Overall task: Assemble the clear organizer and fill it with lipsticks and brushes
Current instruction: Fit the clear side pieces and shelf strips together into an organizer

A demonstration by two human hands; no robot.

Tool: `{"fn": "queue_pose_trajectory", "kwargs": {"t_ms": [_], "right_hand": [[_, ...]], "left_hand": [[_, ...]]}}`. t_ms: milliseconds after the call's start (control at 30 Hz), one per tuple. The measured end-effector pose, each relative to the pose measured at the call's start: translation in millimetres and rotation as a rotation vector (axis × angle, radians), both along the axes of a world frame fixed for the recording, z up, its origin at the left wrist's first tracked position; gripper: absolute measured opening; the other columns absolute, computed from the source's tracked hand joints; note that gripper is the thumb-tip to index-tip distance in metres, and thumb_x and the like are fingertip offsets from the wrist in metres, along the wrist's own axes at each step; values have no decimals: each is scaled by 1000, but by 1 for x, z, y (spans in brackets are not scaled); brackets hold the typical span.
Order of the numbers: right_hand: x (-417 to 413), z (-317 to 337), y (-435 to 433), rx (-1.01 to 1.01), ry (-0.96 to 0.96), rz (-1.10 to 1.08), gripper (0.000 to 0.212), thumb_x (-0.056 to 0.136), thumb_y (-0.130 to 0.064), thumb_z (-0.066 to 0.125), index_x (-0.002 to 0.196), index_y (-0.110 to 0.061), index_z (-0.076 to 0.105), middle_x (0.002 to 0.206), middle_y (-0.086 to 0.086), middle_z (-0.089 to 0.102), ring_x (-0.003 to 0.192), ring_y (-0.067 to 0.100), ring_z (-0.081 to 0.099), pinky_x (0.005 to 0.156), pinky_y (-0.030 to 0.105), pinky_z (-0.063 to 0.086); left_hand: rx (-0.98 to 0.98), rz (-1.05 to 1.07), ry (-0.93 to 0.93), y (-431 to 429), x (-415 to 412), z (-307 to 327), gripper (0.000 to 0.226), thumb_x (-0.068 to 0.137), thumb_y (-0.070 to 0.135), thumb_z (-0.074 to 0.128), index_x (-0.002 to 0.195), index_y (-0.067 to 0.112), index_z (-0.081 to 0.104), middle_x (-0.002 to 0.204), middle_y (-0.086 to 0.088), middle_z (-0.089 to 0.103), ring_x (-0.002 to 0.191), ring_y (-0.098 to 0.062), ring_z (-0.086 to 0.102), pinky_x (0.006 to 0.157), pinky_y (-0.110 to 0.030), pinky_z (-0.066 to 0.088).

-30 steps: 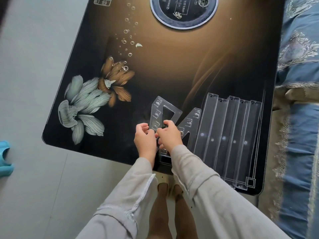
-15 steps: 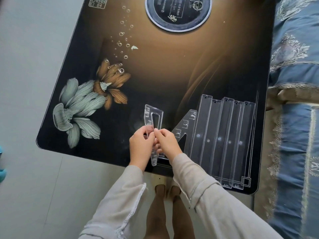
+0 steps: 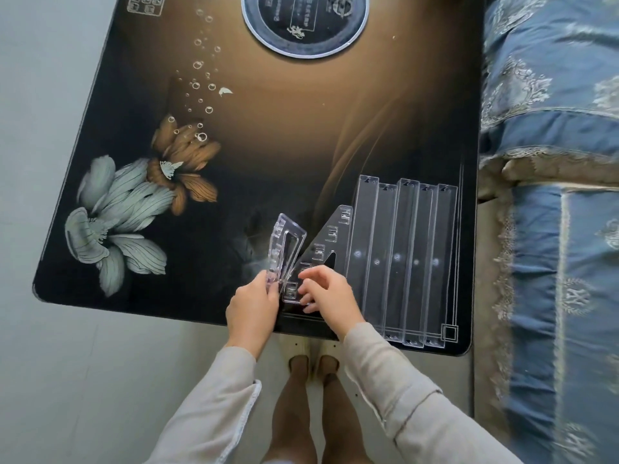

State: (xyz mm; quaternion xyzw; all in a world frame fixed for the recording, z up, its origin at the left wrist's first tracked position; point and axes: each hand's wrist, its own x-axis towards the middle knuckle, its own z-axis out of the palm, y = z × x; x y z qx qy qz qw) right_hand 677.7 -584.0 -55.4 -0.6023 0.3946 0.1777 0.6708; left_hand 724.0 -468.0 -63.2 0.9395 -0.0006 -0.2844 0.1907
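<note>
Hands work at the near edge of the table [image 3: 301, 135]. A second ago one clear side piece [image 3: 288, 244] lay flat; now it is tipped up on its edge. The left hand [image 3: 251, 306] pinches its low end. The right hand [image 3: 331, 291] curls close by that same end, but I cannot tell if it holds the piece or just touches it. So the building has only just begun, I think. The other side piece [image 3: 330, 241] lies flat just beside it. Five long clear strips [image 3: 398, 259] lie in a row next to that, their near ends at the table's rim. Those could slide off. Lots of bare table is open farther back. A blue bed [image 3: 552, 229] sits close on the right.
</note>
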Motion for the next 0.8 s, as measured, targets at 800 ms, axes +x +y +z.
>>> {"fn": "queue_pose_trajectory", "kwargs": {"t_ms": [800], "right_hand": [[-4,-7,-32,-927,271,238,21,88,-33,52,92,-15,61,93,12,69,88,34,61,67,30,37]], "left_hand": [[-317,277,53,22,7,2,14,89,15,48,86,13,61,84,-13,69,76,-31,66,71,-49,59]]}}
